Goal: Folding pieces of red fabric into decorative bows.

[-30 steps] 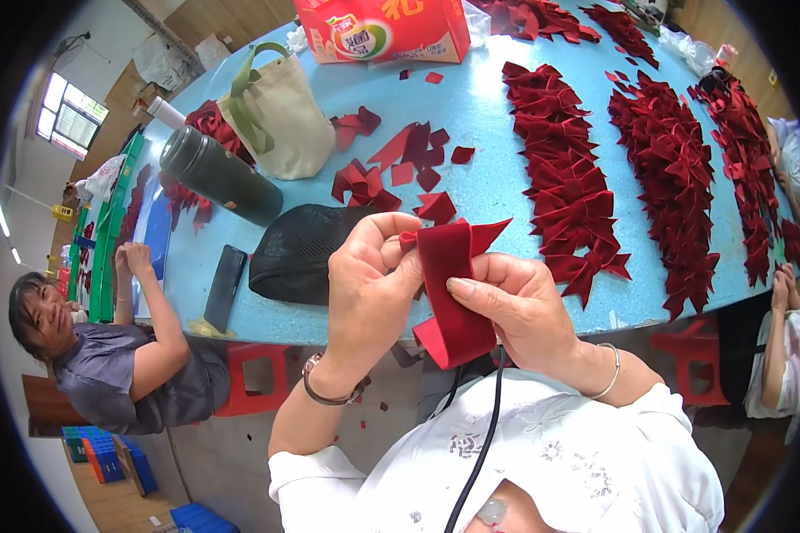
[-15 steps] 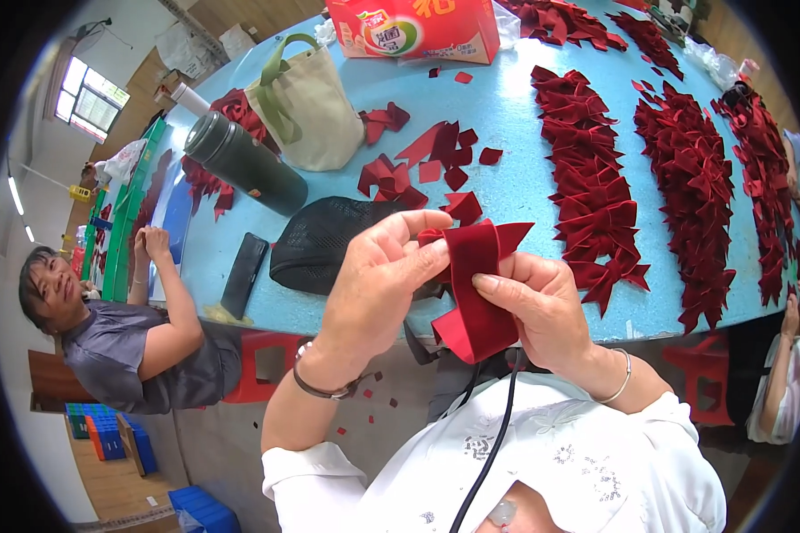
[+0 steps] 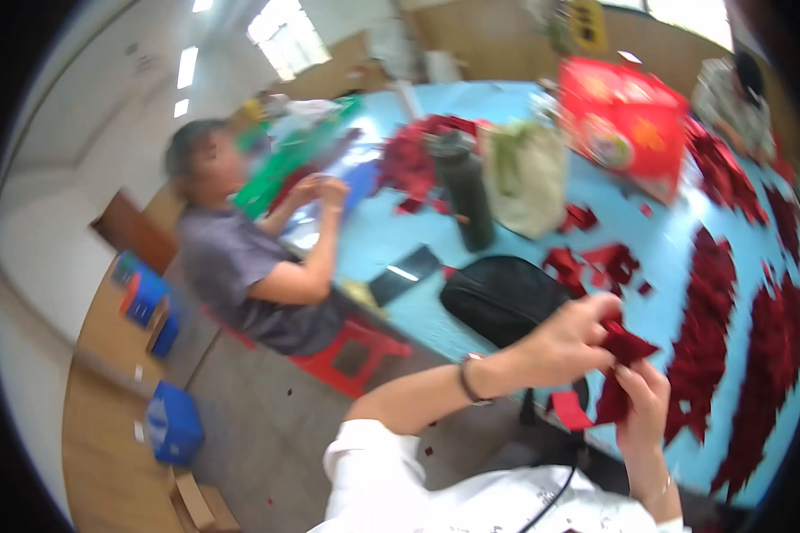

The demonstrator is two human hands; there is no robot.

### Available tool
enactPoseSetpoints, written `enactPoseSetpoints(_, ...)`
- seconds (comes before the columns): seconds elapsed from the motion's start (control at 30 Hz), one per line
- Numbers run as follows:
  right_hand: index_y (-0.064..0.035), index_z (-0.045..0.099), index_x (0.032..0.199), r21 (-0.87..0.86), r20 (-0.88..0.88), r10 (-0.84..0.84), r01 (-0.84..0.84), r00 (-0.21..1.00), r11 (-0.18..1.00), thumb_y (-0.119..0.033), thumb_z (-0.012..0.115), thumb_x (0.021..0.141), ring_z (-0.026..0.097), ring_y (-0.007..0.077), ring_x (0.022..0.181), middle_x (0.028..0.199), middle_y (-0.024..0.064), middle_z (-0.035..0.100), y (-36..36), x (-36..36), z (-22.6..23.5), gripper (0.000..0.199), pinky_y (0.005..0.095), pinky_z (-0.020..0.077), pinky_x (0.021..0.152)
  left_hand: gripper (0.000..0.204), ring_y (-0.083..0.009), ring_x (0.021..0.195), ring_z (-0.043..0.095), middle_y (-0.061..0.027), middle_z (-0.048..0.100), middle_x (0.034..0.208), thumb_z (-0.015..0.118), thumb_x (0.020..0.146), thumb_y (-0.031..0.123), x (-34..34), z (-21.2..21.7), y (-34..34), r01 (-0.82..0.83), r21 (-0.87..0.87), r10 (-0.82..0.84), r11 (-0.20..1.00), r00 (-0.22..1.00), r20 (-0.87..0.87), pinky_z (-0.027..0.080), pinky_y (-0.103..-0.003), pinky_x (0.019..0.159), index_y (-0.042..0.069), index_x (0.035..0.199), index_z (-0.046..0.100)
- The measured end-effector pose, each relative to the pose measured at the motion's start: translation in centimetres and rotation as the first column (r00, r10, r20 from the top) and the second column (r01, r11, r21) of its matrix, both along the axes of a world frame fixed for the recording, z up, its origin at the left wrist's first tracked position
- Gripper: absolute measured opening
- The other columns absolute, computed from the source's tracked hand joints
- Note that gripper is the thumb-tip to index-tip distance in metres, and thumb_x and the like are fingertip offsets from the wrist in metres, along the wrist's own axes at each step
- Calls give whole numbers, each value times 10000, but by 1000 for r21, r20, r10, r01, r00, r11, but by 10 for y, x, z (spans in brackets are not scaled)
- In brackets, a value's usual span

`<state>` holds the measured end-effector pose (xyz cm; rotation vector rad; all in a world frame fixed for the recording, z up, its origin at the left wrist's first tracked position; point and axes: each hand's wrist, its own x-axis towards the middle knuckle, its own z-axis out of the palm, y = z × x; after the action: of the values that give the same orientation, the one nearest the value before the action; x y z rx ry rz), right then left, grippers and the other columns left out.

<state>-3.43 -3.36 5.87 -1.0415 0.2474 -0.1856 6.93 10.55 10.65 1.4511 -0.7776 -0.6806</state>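
Observation:
A dark red velvet ribbon (image 3: 628, 345) is held between my two hands above the table's near edge; motion blurs it. My left hand (image 3: 569, 345) pinches its upper part, the fingers closed on the fabric. Just below and to the right, my right hand (image 3: 642, 401) grips the lower part with thumb and fingers. A lighter red ribbon end (image 3: 569, 410) hangs to the left of the lower part. Beyond my left hand lies a black mesh bag (image 3: 504, 300). Loose red velvet pieces (image 3: 609, 262) are scattered behind my hands.
Long rows of red bows (image 3: 704, 329) cover the table's (image 3: 409, 315) right side. A dark bottle (image 3: 464, 191), a cloth bag (image 3: 529, 182), a red carrier bag (image 3: 622, 124) and a phone (image 3: 406, 274) stand or lie on it. A co-worker (image 3: 253, 249) sits at left near a red stool (image 3: 351, 355).
The view has swung left, so my hands and the table appear farther right. The ribbon has been turned or folded between my hands, both still gripping it.

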Motion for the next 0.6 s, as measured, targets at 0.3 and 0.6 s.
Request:
enactPoseSetpoints(0.3, 18, 601, 975, -75, 63, 48, -43, 997, 996, -72, 568, 839, 589, 80, 726, 851, 33, 637, 10, -6, 3, 167, 211, 459, 642, 543, -68, 633, 527, -54, 608, 760, 648, 771, 34, -10, -3, 11, -97, -3, 97, 995, 995, -25, 414, -236, 509, -36, 1258, 417)
enactPoseSetpoints(0.6, 40, 551, 1077, -564, 393, -131, 351, 910, 747, -63, 661, 851, 578, 101, 745, 949, 94, 626, -21, 11, 6, 272, 228, 473, 640, 561, -93, 758, 615, -111, 671, 873, 684, 786, -4, 0, 6, 17, -230, -15, 220, 973, 946, -238, 494, -212, 656, -89, 1264, 402)
